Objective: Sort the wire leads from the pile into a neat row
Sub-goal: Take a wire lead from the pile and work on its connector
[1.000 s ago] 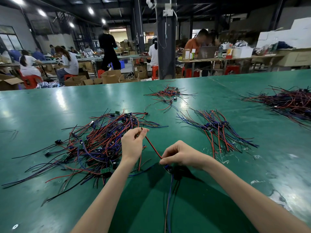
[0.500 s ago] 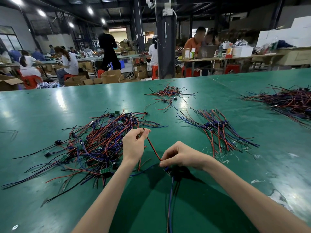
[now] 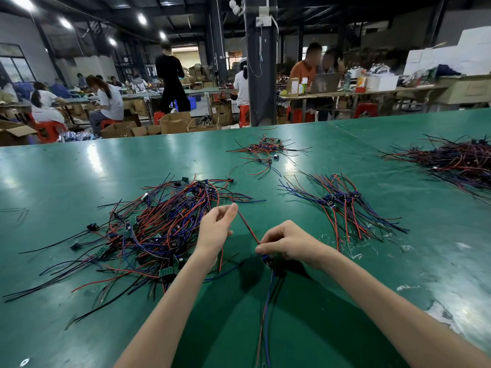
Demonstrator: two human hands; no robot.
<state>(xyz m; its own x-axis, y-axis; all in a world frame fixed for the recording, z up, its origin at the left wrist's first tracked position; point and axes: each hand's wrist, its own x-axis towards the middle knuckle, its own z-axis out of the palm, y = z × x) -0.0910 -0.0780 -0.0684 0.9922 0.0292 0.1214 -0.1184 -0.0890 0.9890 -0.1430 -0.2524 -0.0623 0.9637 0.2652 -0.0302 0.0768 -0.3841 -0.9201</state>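
Near the front edge of the green worktop (image 3: 79,166), around its middle, I see both hands stretching one wire between them. The left hand (image 3: 216,227) pinches the far tip of a red lead (image 3: 247,226). The right hand (image 3: 288,241) keeps a curled grip on its connector end, and blue and dark strands trail toward the front edge. The tangled pile (image 3: 159,229) lies just left of the hands and looks large. A fanned row of leads (image 3: 342,205) sits to their right. I judge the sorting partly done, with most of the pile left.
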